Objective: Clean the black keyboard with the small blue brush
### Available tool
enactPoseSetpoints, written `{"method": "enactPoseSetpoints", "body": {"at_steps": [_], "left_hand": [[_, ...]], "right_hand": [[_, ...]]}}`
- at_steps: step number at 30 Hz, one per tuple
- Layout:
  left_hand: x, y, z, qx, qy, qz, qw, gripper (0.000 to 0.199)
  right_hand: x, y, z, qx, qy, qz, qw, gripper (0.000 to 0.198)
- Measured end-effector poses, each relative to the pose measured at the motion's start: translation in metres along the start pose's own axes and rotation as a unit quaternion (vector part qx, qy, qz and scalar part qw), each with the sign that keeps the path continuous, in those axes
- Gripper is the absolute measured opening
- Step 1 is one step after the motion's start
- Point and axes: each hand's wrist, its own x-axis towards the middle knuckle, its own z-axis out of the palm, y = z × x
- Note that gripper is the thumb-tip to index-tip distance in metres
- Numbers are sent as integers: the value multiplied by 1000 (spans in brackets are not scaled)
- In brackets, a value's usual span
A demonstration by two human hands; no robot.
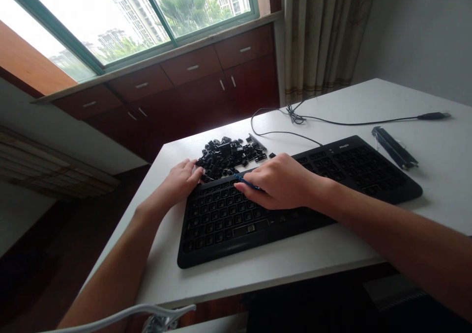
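Observation:
A black keyboard (221, 220) with its keycaps off lies on the white table, its rows of bare key sockets showing. My right hand (280, 183) is closed round a slim blue tool (243, 180), above the middle of the keyboard. The tool's tip points left, near the top row of sockets; its exact kind is unclear. At the keyboard's upper left corner rests my left hand (180, 181), thumb and fingers apart, touching the edge of a heap of loose black keycaps (224, 153). Whether anything small sits under its fingertips cannot be seen.
A black cable (354, 124) runs from the keyboard's back edge to a plug at the right. Long black pieces (394, 146) lie right of the keyboard. The white table (287, 269) ends close in front. A pale curved bar (147, 309) crosses the bottom left.

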Motion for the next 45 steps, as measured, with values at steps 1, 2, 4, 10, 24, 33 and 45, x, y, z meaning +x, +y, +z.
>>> {"method": "enactPoseSetpoints", "body": {"at_steps": [1,2,4,10,24,33,45], "left_hand": [[0,0,0,2,0,-1,1000,73],[0,0,1,3,1,-4,1000,74],[0,-1,1,3,5,-9,1000,76],[0,-1,1,6,-1,-12,1000,78],[-1,1,0,4,3,-15,1000,77],[-1,3,-2,-10,3,-27,1000,75],[0,0,1,-1,2,-23,1000,73]], "right_hand": [[0,0,0,-1,-5,-1,1000,47],[0,0,0,-3,-10,-2,1000,46],[0,1,0,-5,-23,-7,1000,43],[0,0,0,-4,-36,-18,999,41],[0,0,0,-9,37,24,999,55],[2,-1,-1,-1,123,69,990,58],[0,3,5,-32,145,36,988,53]]}}
